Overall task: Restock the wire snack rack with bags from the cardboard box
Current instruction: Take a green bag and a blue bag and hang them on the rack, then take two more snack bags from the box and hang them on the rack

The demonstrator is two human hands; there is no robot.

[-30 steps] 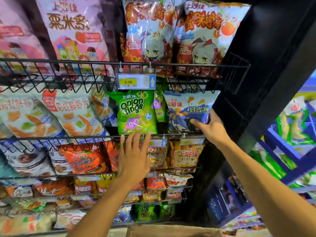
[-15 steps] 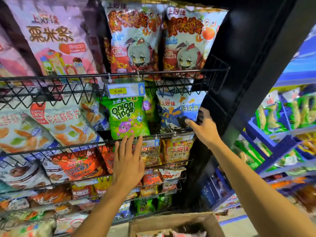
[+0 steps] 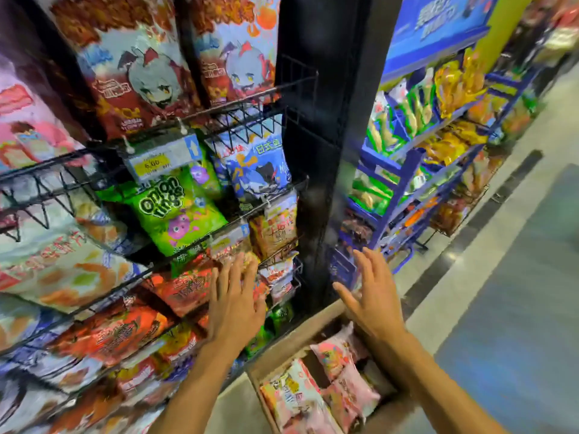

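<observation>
1. We're in a shop aisle: grey tiled floor (image 3: 517, 277) on the right, a black wire snack rack (image 3: 244, 103) filling the left, packed tier upon tier.
2. Beyond the rack's black post stands a blue metal shelving unit (image 3: 404, 170) stacked with yellow and green packets; the blue sign above it is too blurred to read.
3. The brown cardboard box (image 3: 282, 349) sits low at the foot of the rack, open, with pink and white snack bags (image 3: 341, 349) lying inside.
4. Left hand (image 3: 235, 302) is flat, fingers straight, held up against the orange and red packets of a lower tier. Whether it presses them I cannot tell. It holds nothing.
5. Right hand (image 3: 376, 296) hangs over the box's far edge, fingers spread and straight, empty.
6. Writing now: a bright green bag (image 3: 175, 211) reads "onion rings", with a purple cartoon creature below the words.
7. Above it a white price tag with a yellow patch (image 3: 163, 158) shows "6.00".
8. Beside the green bag, a blue bag (image 3: 257, 167) carries Chinese characters, blurred.
9. Top tier: tall red bags with a cartoon character (image 3: 141, 73), side by side.
</observation>
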